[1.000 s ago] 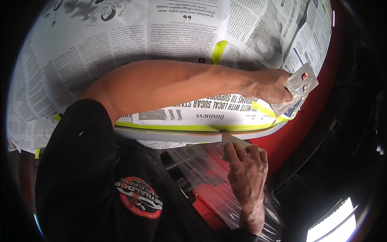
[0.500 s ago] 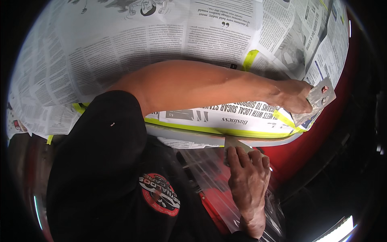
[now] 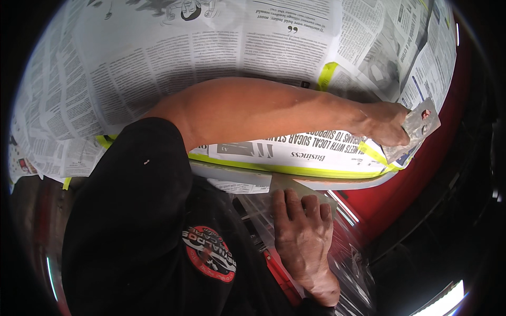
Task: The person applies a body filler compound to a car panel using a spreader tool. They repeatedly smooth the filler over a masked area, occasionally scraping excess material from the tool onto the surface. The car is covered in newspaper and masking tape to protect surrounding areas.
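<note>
My left arm reaches across to the right, and my left hand (image 3: pixel 387 125) is closed on a flat grey metal plate (image 3: pixel 425 125). A reddish dab and a hole or dark spot show on that plate. Lower down, my right hand (image 3: pixel 305 234) grips a thin, flat grey-green spreader (image 3: pixel 289 185), its fingers lying along the top face. The spreader's far edge rests against a grey curved panel edge (image 3: pixel 232 174). Yellow-green masking tape (image 3: pixel 258 168) runs along the panel, just beyond the spreader. My right thumb is hidden.
Newspaper sheets (image 3: pixel 200 52) cover the large curved surface beyond my arms. A glossy red panel (image 3: pixel 382 203) borders them on the right. Clear plastic sheeting (image 3: pixel 350 263) hangs below, beside a red object (image 3: pixel 284 276). A bright light (image 3: pixel 440 300) shows at the lower right.
My right hand has moved left along the grey panel edge with the spreader, which now shows more of its width. My left hand and the plate have barely shifted.
</note>
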The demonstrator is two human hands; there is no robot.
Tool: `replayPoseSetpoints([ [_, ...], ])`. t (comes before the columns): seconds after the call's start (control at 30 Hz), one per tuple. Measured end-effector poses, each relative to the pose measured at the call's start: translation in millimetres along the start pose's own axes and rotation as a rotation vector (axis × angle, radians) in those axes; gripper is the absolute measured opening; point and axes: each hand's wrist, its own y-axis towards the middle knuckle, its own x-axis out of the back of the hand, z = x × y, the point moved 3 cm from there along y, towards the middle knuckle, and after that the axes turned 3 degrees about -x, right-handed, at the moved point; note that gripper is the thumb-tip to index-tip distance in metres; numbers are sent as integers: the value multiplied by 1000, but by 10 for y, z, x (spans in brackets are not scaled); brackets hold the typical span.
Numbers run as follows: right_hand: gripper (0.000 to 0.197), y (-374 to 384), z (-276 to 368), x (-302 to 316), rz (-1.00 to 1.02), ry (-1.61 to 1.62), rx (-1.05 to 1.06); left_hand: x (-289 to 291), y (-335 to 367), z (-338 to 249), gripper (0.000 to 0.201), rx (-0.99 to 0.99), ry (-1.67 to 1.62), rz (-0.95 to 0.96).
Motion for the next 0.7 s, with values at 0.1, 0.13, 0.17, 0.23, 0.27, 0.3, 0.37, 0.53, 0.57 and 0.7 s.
replayPoseSetpoints([
  [0.1, 34, -33, 47, -17, -16, 83, -20, -41, 0, -3, 28, -1, -11, 39],
  [0.13, 34, -48, 13, 22, -19, 140, -13, -36, -4, -4, 28, -23, -43, 40],
  [0.17, 35, -64, -38, 100, -22, 197, -5, -26, -3, -7, 28, -44, -75, 40],
  [0.23, 34, -168, -230, 252, -78, 241, -124, 75, -71, -58, 30, 4, -81, 24],
  [0.27, 35, -337, -362, 338, -126, 222, -282, 70, -103, -96, 31, 22, -96, 38],
  [0.3, 29, -573, -562, 467, -216, 187, -442, 36, -100, -117, 32, -14, -279, 44],
  [0.37, 27, -1133, -843, 733, -500, 51, -856, -118, -62, -128, 34, -60, -648, 91],
  [0.53, 33, -1093, -1274, 511, -954, -206, -456, -139, -175, -221, 43, 120, -842, 135],
  [0.57, 34, -812, -1312, 376, -894, -162, -269, -79, -198, -193, 43, 102, -823, 101],
  [0.7, 34, -814, -1471, 59, -705, -104, -250, -82, -248, -216, 42, 102, -802, 113],
])
